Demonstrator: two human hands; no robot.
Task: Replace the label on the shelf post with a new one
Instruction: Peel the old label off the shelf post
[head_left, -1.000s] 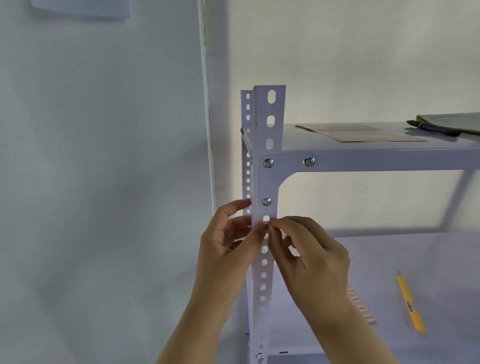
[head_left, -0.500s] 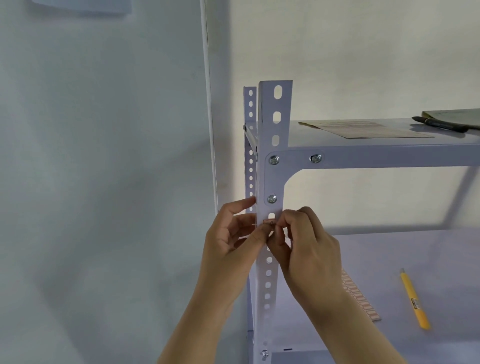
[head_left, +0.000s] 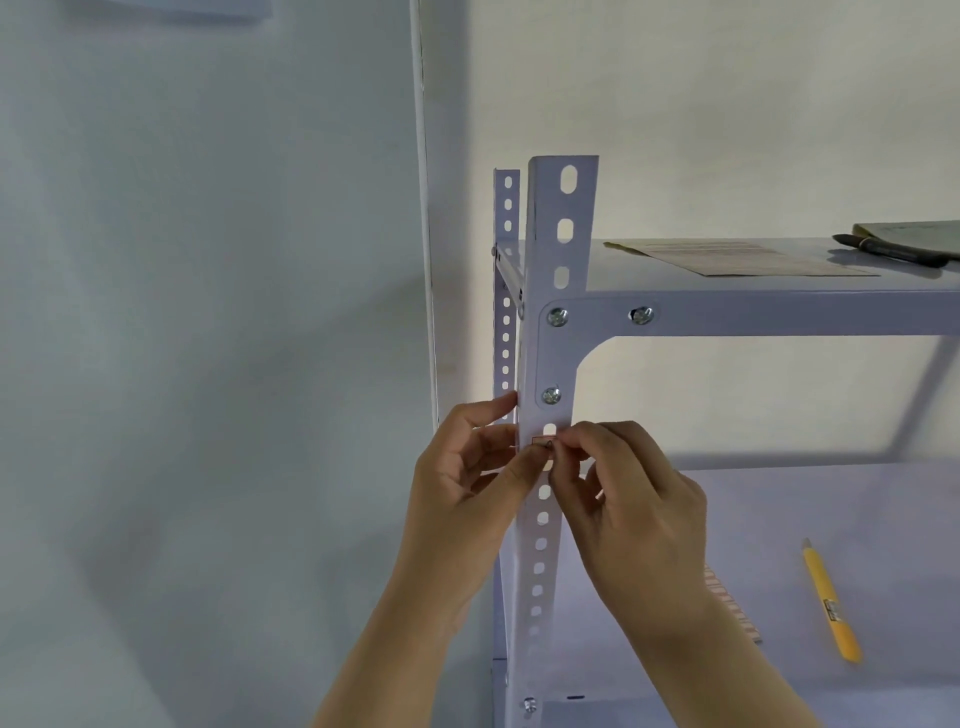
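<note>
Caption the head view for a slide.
Both hands, left and right, pinch a small label against the shelf post.

Top shelf (head_left: 779, 312) with paper (head_left: 737, 257), possibly pen (head_left: 888, 250), lower shelf (head_left: 831, 519) with yellow cutter (head_left: 828, 603)

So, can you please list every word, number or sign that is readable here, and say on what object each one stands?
No text can be read.
Label on the shelf post, between both hands' fingertips: a small mark, too small to read.
Paper sheet on the top shelf: printed lines, blurred.
Yellow knife on the lower shelf: small sticker, unreadable.
Label sheet behind the right hand: blank-looking boxes.
</note>
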